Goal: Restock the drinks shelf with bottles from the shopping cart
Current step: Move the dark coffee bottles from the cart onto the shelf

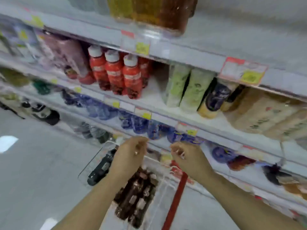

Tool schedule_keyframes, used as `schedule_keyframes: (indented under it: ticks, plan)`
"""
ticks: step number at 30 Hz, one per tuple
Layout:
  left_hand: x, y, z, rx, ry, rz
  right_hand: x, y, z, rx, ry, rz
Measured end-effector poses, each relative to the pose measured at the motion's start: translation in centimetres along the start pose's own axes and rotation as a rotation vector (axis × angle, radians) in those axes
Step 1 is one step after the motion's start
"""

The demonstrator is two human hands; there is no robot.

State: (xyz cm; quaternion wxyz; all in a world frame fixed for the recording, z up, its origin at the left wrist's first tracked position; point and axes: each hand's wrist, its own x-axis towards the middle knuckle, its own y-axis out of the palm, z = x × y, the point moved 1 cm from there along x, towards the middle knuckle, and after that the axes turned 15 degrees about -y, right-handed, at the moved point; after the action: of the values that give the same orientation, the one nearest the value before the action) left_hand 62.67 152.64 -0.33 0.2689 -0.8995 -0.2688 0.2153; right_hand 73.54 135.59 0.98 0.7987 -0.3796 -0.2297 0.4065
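My left hand (131, 153) and my right hand (186, 155) hover side by side above the shopping cart (93, 163), both with loosely curled fingers and nothing in them. Inside the cart lies a pack of dark brown bottles (136, 193), and a black bottle (101, 166) lies at its left. The drinks shelf (149, 97) rises in front of me. Red bottles with white caps (116, 72) stand on it, with a bare gap to their right, then pale green bottles (182, 87). The picture is blurred.
Blue bottles (139, 125) fill the shelf level just beyond my hands. Tan cartons (265, 113) sit at the right, yellow and amber bottles (149, 12) on the top level. The cart's red handle (176, 196) runs beneath my right forearm. Grey floor lies to the left.
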Motion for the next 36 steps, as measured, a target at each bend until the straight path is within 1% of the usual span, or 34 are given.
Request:
schedule_keyframes:
  ticks: [3, 5, 7, 10, 13, 17, 19, 24, 27, 31, 33, 36]
  plan:
    - [1.0, -1.3, 8.8, 0.014, -0.28, 0.033, 2.5, 7.8, -0.6, -0.015, 0.047, 0.211]
    - [1.3, -1.7, 13.4, 0.06, -0.378, 0.022, 3.7, 12.1, -1.2, -0.018, 0.098, 0.344]
    - [1.7, -1.8, 17.4, 0.105, -0.436, 0.012, 4.4, 15.9, -2.6, -0.015, 0.174, 0.456]
    - [2.9, -1.2, 22.8, 0.132, -0.549, 0.036, 4.8, 20.7, -5.0, 0.061, 0.28, 0.51]
    - [4.5, 0.2, 27.1, 0.163, -0.582, 0.054, 4.5, 24.3, -7.0, 0.097, 0.426, 0.549]
    - [7.0, 1.8, 30.1, 0.255, -0.594, 0.024, 3.6, 28.0, -9.1, 0.031, 0.524, 0.51]
    - [8.3, 2.3, 30.7, 0.242, -0.586, 0.017, 3.7, 29.2, -9.4, 0.001, 0.554, 0.495]
    - [10.1, 2.9, 31.3, 0.293, -0.601, 0.073, 5.4, 31.7, -8.9, 0.019, 0.572, 0.441]
    - [10.6, 3.2, 31.8, 0.35, -0.615, 0.085, 6.5, 33.1, -8.4, 0.03, 0.626, 0.415]
    - [10.9, 3.3, 31.9, 0.37, -0.635, 0.08, 7.4, 33.7, -8.3, -0.036, 0.732, 0.442]
    - [10.5, 3.1, 31.9, 0.333, -0.647, 0.068, 7.6, 33.6, -8.3, 0.034, 0.766, 0.373]
    - [8.9, 2.8, 31.5, 0.293, -0.639, 0.03, 7.1, 32.3, -7.5, 0.146, 0.7, 0.192]
